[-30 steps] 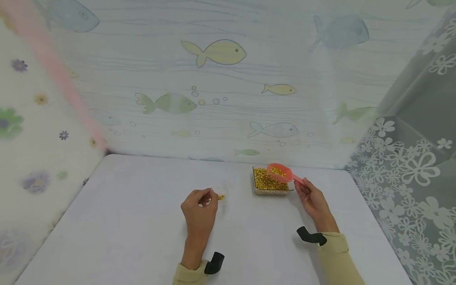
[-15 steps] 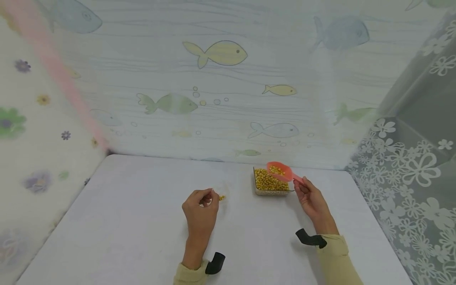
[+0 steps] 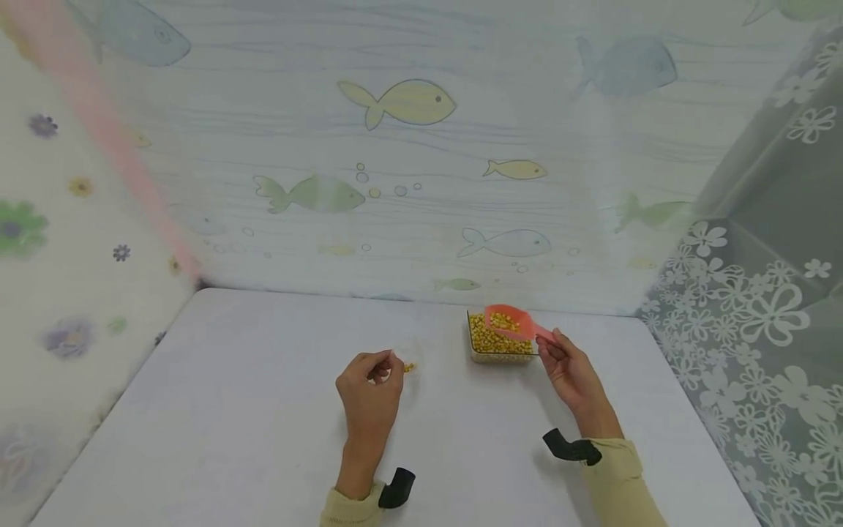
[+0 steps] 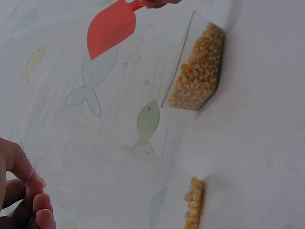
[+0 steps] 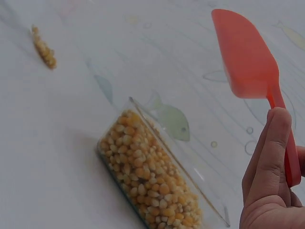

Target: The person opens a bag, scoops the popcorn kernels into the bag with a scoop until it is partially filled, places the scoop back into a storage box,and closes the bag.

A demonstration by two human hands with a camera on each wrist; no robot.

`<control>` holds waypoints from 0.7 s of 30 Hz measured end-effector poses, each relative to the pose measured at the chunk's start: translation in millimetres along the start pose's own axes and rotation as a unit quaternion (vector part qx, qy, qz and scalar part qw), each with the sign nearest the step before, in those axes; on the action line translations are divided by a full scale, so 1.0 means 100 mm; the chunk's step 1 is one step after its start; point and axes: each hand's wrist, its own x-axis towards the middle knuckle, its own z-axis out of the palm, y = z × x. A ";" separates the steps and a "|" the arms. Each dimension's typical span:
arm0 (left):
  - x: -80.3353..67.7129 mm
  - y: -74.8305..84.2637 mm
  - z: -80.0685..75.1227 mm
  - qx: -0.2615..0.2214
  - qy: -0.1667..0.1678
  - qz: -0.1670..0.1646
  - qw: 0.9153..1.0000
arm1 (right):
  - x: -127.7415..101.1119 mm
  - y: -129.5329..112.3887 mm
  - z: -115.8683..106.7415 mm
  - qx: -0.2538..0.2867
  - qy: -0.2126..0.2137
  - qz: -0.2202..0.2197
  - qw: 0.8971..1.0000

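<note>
In the head view my right hand grips the handle of a red scoop. Corn kernels lie in the scoop, which is raised over a clear rectangular glass container filled with corn kernels. To the left, the thumb and fingers of my left hand pinch the upper part of a clear plastic bag. A small heap of kernels rests at the bottom of that bag, on the table. The bag's outline is hard to make out, being see-through.
A white table lies under everything. Behind it stands a pale wall covering with printed fish. A flower-patterned panel borders the left, and a grey sheet with white flowers the right.
My right hand and the scoop have shifted slightly left, with the scoop still over the container. My left hand has stayed nearly in place with the bag.
</note>
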 end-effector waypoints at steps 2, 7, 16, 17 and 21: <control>0.00 0.00 0.00 0.001 0.000 -0.001 1.000 | 0.00 0.02 0.00 0.001 -0.006 0.001 1.000; -0.01 -0.01 0.01 0.004 -0.002 -0.006 1.000 | -0.01 0.07 0.02 -0.005 -0.006 0.007 1.000; -0.02 -0.02 0.01 0.006 -0.003 -0.004 1.000 | -0.03 0.14 0.15 -0.034 -0.010 0.013 0.999; -0.02 -0.02 0.01 0.007 -0.003 -0.003 1.000 | -0.03 0.14 0.17 -0.038 -0.009 0.014 0.999; -0.02 -0.02 0.01 0.007 -0.006 0.001 1.000 | -0.05 0.17 0.24 -0.061 -0.009 0.016 0.998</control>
